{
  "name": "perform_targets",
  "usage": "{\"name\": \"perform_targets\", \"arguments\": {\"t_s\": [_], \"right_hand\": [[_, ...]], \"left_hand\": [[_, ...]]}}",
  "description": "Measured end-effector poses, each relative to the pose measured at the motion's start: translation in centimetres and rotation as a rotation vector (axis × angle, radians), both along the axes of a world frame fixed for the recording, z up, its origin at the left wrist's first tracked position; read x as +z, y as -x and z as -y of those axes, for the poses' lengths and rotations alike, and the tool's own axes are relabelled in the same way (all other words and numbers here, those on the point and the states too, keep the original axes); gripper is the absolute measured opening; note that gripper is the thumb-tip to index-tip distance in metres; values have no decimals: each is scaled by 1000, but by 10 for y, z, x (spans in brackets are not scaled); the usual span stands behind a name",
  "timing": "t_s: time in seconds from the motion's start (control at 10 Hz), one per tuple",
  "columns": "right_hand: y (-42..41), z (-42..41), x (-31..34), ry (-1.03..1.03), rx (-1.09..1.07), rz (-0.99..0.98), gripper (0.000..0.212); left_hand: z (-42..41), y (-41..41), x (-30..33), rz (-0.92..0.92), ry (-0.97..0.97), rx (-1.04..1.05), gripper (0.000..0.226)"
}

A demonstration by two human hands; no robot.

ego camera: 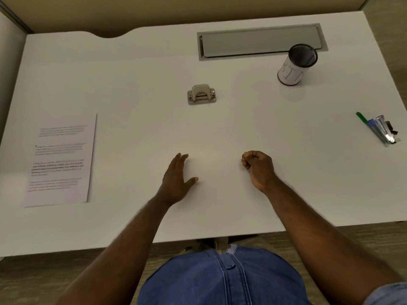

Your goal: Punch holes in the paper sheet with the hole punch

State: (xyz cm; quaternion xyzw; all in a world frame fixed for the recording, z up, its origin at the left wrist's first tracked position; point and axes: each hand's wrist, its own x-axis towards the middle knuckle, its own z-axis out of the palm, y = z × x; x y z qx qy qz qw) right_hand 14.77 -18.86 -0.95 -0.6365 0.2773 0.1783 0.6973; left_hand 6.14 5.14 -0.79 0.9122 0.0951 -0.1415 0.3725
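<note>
Head view: hole punch (201,94) sits mid-tabletop (132,73), toward the far edge. Paper sheet (60,160) lies flat near the left edge, well apart from it. Left hand (177,176) flat near the front edge, fingers straight and together; right hand (258,168) beside it, fingers curled, empty.
</note>
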Motion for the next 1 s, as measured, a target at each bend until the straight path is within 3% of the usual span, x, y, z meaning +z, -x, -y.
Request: {"name": "perform_targets", "arguments": {"t_s": [0.2, 0.3, 0.5, 0.6, 0.8, 1.0], "right_hand": [[-96, 50, 34, 222, -90, 198, 25], [-179, 89, 69, 467, -85, 348, 28], [-268, 128, 88, 811, 88, 462, 10], [-284, 134, 89, 882, 170, 491, 12], [-302, 144, 93, 873, 295, 498, 18], [-306, 148, 98, 656, 145, 456, 19]], "left_hand": [[14, -20, -15, -28, -73, -53, 81], [27, -35, -16, -102, -79, -3, 90], [37, -66, -19, -103, -23, 113, 93], [41, -75, -20, -120, -3, 150, 92], [39, -78, -23, -135, -5, 143, 72], [37, -73, -12, -55, 55, 222, 61]]}}
